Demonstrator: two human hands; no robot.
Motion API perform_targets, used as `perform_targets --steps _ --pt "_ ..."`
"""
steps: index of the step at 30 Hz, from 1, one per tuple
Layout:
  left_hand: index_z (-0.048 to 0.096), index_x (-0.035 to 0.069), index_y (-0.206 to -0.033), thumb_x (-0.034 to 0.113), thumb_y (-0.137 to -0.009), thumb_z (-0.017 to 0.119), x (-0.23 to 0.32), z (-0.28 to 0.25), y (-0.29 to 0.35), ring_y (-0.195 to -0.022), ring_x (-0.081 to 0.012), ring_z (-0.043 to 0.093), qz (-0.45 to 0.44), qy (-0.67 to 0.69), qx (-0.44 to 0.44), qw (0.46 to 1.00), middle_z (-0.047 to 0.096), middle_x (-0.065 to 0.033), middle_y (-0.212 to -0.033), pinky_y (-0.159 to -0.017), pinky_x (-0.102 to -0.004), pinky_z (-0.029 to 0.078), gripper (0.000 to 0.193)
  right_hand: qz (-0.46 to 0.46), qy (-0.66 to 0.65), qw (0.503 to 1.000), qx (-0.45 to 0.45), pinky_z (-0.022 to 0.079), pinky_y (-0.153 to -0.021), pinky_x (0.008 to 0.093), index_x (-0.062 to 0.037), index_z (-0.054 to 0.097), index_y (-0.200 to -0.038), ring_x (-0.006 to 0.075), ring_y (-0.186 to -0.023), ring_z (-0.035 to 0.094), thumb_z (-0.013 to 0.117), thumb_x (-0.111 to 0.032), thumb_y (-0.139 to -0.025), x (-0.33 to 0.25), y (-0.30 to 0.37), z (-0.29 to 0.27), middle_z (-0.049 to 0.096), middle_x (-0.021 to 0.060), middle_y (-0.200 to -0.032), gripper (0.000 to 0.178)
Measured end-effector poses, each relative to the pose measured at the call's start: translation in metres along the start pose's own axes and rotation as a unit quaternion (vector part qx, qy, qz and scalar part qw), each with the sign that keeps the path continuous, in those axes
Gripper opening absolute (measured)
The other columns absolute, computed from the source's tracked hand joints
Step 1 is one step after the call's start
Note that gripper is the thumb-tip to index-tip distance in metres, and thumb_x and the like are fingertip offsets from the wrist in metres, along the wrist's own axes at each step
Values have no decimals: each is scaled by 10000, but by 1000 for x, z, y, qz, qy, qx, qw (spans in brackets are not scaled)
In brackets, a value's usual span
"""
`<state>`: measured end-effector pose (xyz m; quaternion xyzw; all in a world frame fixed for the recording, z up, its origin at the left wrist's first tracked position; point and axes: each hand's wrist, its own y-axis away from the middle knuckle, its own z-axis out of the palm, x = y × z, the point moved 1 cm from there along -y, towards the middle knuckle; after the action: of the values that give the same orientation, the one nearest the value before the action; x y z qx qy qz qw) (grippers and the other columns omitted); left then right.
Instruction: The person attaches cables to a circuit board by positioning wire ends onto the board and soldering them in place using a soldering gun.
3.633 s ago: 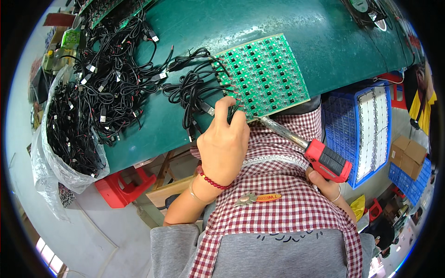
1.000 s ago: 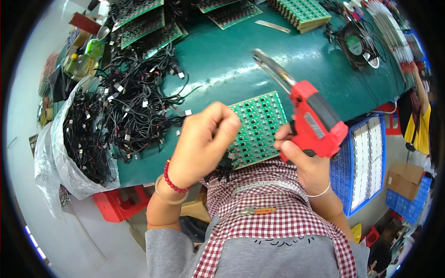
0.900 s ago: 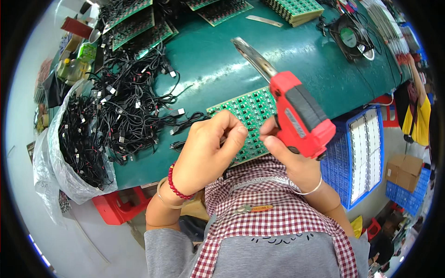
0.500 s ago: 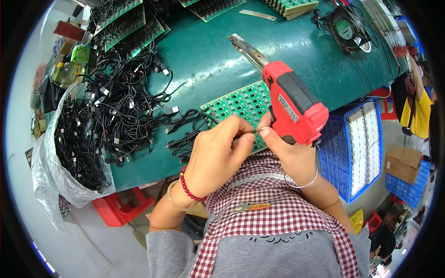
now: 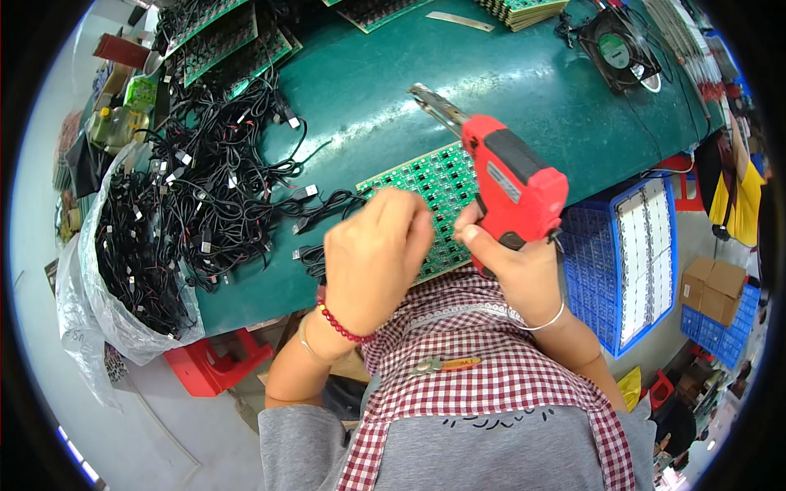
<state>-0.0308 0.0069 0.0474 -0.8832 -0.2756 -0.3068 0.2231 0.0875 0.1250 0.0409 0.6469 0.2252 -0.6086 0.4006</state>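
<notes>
My left hand (image 5: 372,262) is curled shut over the near edge of a green circuit board panel (image 5: 413,182) on the green bench top. A black cable (image 5: 309,252) runs in under its fingers. The fingertips are hidden from me. My right hand (image 5: 517,277) grips the handle of a red soldering gun (image 5: 514,184). The gun's metal tip (image 5: 427,95) points up and away over the bench, off the board. The two hands nearly touch above the board.
A tangle of black cables (image 5: 209,176) covers the bench's left, spilling into a plastic bag (image 5: 123,278). More green boards (image 5: 221,41) and a small fan (image 5: 618,49) lie at the back. A blue crate (image 5: 630,254), a red stool (image 5: 209,368) and a person in yellow (image 5: 741,204) are around me.
My left hand came down from the air onto the board's near edge with the cable. The soldering gun shifted toward me, and my right hand closed in beside the left.
</notes>
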Motion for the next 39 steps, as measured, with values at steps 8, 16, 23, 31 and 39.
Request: perform_targets --steps 8,16,23,31,39 --pt "602 51 -740 81 -754 644 -45 -5 -43 -756 -239 601 63 -184 -30 980 571 -51 -848 -605 -347 490 54 -7 104 994 13 463 -663 263 -1 608 -835 110 -706 576 632 -164 -888 -5 13 -46 607 14 -736 173" --pt "573 35 -722 89 -765 613 -58 12 -38 -734 -272 608 -2 -201 -53 978 580 -67 -857 -621 -373 494 80 78 34 995 57 438 -540 240 -31 618 -925 74 -599 541 732 -207 -812 28 25 -62 598 16 -761 238" --pt "572 35 -736 89 -770 611 -59 14 -39 -736 -288 606 -22 -168 -58 984 578 -68 -858 -619 -384 487 75 35 123 992 -2 450 -624 275 0 592 -989 118 -672 554 689 -131 -817 37 22 -63 602 41 -775 237" --pt "573 35 -744 94 -775 611 -59 12 -38 -732 -290 605 -33 -156 -59 985 576 -69 -860 -617 -383 485 77 82 106 991 4 491 -751 284 -24 651 -1021 120 -814 609 751 -172 -779 36 24 -63 666 38 -931 301" --pt "588 33 -764 100 -786 610 -63 10 -39 -686 -276 602 -32 -122 -78 989 583 -66 -879 -605 -376 479 74 93 97 991 15 493 -755 280 -21 646 -1035 115 -825 609 759 -153 -765 34 25 -63 666 36 -942 321"
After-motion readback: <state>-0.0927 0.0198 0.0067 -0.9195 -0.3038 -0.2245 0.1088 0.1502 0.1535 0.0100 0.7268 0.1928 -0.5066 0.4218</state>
